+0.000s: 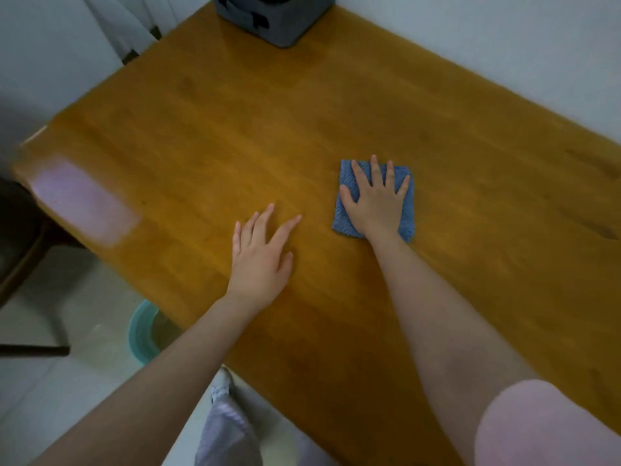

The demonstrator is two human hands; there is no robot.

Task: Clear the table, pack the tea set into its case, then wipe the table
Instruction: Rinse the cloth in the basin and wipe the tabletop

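Roughly mid-table, the right hand (376, 200) lies flat on a folded blue cloth (407, 213), fingers straight and spread, palm pressing it against the wooden table (235, 129). To its left and slightly nearer, the left hand (260, 253) rests palm-down on bare wood, fingers straight and fanned, holding nothing. A grey fabric case (279, 18) stands at the far edge; its side is too blurred to read. Below the table's near left edge, a teal basin (141, 334) sits on the floor near a dark chair (20, 250).
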